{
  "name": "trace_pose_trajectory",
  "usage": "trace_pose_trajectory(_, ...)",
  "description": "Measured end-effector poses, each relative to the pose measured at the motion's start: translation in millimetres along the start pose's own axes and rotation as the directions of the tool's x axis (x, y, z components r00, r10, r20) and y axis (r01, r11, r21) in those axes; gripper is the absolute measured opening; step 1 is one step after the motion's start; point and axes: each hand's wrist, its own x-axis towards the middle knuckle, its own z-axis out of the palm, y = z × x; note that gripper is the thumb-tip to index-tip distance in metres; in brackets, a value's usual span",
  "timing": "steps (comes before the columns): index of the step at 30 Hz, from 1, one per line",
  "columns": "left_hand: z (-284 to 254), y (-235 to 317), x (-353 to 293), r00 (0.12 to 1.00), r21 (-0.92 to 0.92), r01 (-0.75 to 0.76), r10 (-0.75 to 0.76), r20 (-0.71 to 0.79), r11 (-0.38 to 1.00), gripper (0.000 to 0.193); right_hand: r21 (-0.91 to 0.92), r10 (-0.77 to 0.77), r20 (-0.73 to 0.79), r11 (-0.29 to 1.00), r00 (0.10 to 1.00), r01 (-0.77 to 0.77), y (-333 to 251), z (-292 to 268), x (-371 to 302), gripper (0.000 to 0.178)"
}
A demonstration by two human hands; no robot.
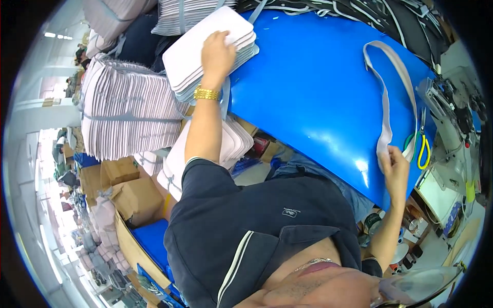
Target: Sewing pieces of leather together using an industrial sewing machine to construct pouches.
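My left hand (218, 59) rests on the top of a stack of pale, round-cornered flat pieces (190, 51) at the far left corner of the blue table. Its fingers lie on the top piece, a little bent and apart. At the right of the table, my right hand (394, 172) pinches a light grey fabric strip (385, 110) between thumb and fingers. From there the strip runs away from me in a long loop over the blue surface (308, 77). Beside this hand lies a pair of scissors (423, 154) with yellow and green handles.
Tied bundles of pale pieces (131, 110) stand left of the table, with another stack (231, 146) below its edge. Black pieces with pale cords (359, 15) lie along the far edge. A sewing machine (444, 97) is at the right. Cardboard boxes (133, 197) sit lower left.
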Motion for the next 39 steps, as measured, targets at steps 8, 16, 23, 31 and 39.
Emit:
trace_pose_trajectory(8,-2,-48,-35,0.995,0.019,0.088,-0.087,-0.042,0.996,0.033,-0.068,0.025,0.069,0.997,0.997,-0.020,3,9,7,0.020)
trace_pose_trajectory(16,-113,59,1,0.929,0.118,-0.249,0.271,-0.253,0.961,0.017,0.354,0.117,0.148,0.921,0.982,-0.163,16,-8,-5,0.023)
trace_pose_trajectory(23,-108,189,-6,0.666,-0.486,-0.642,0.745,0.028,0.592,0.015,0.469,-0.216,0.177,0.876,0.960,0.111,-47,-18,14,0.036)
trace_pose_trajectory(31,-63,244,-18,0.542,-0.718,-0.572,0.840,0.032,0.397,0.014,0.084,-0.326,0.073,0.944,0.943,0.319,-64,-10,-13,0.030)
trace_pose_trajectory(39,-52,266,-6,0.330,-0.904,-0.385,0.942,0.056,0.188,0.014,0.072,-0.449,0.039,0.892,0.893,0.446,-61,-2,-21,0.026)
